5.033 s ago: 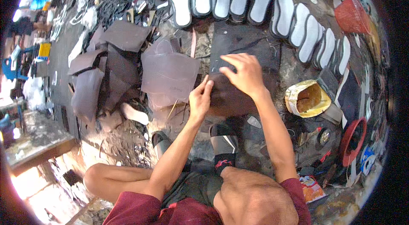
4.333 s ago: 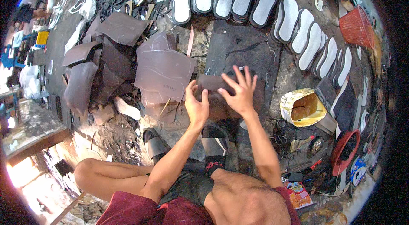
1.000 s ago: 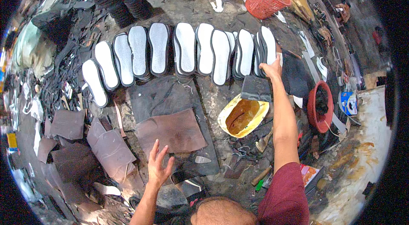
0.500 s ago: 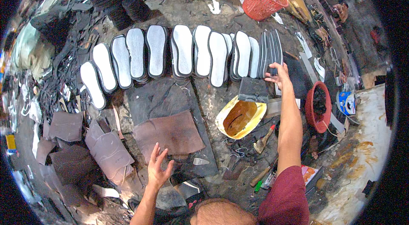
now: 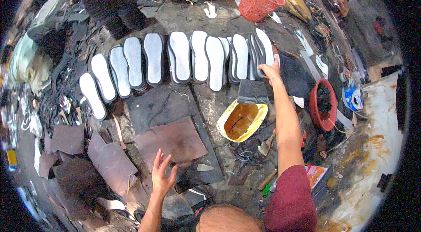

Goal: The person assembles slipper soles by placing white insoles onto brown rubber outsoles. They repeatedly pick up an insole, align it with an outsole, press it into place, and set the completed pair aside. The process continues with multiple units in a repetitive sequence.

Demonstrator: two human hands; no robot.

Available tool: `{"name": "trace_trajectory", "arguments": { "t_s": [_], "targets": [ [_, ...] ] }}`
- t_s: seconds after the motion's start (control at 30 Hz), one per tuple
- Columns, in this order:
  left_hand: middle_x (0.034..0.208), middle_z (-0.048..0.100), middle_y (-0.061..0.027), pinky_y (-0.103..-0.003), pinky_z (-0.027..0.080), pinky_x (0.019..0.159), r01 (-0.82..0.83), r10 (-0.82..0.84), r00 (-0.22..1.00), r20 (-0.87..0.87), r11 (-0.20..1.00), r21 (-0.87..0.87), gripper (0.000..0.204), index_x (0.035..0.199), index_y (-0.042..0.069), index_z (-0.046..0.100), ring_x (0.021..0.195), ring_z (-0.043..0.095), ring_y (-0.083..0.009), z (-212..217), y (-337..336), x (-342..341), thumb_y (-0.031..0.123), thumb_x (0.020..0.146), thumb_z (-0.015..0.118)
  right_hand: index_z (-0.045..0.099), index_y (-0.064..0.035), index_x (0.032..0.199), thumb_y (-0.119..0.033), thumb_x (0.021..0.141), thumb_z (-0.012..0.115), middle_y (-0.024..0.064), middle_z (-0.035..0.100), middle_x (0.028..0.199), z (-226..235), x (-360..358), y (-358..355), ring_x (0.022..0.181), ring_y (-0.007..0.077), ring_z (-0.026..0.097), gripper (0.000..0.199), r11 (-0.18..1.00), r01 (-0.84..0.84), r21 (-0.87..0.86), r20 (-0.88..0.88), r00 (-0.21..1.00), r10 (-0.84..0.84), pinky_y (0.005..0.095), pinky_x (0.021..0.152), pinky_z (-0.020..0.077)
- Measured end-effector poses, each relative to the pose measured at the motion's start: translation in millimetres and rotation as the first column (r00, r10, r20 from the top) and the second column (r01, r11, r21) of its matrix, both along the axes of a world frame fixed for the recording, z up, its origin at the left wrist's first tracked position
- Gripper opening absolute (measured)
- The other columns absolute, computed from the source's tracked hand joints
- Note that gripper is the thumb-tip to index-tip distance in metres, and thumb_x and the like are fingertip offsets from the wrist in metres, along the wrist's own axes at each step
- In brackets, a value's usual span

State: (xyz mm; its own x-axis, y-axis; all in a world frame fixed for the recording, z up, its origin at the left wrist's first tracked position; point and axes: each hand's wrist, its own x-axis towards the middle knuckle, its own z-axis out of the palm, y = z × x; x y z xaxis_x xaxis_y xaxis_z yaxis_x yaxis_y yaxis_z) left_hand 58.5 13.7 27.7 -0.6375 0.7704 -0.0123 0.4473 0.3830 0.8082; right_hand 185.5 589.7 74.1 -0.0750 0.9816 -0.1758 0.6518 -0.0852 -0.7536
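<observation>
A curved row of shoe soles, black-edged with white tops, stretches across the floor in overlapping piles. At its right end my right hand is closed round the near end of several soles, which lean together with one white face showing; part of the grip is hidden. My left hand has its fingers apart and nothing in them, by the near edge of a brown sheet. That sheet lies on a dark board.
A cut-open yellow container with brown inside stands below a dark block. Beside it lies a brush. Red baskets stand at right and at the back. Brown sheets and dark scraps cover the left.
My right hand has closed on the soles at the row's right end, which now tip over with a white face turned up. My left hand has barely moved. The view has shifted slightly.
</observation>
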Motion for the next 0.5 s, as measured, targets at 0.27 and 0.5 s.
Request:
{"name": "trace_trajectory", "arguments": {
  "t_s": [0.27, 0.5],
  "targets": [
    [0.154, 0.041, -0.017, -0.043, 0.051, 0.101, -0.005, 0.003, 0.999, 0.041, 0.999, 0.035, 0.05, 0.129, 0.008, 0.063, 0.126, 0.057, -0.0353, -8.6, -10.4, 1.5, 0.008, 0.081, 0.076, 0.04, -0.0067, 0.14, -0.025, 0.077, 0.071, 0.0238, 0.05, 0.135, 15.8, 31.1, 0.0, 0.115, 0.0507, 0.057, 0.072, 0.903, -0.023, -0.428, -0.535, 0.812, -0.233, 0.0732, 0.093, 0.0392],
    [0.142, 0.055, -0.0159, -0.044, 0.049, 0.099, 0.047, -0.045, 0.996, -0.073, 0.998, 0.028, 0.044, 0.124, 0.009, 0.067, 0.118, 0.062, -0.0346, -2.0, 4.4, -3.7, 0.011, 0.081, 0.077, 0.051, -0.0068, 0.133, -0.028, 0.078, 0.072, 0.0169, 0.06, 0.128, 13.2, 40.4, -14.0, 0.118, 0.0353, 0.059, 0.063, 0.888, 0.054, -0.456, -0.639, 0.675, -0.369, 0.0629, 0.112, 0.0243]
  ]
}}
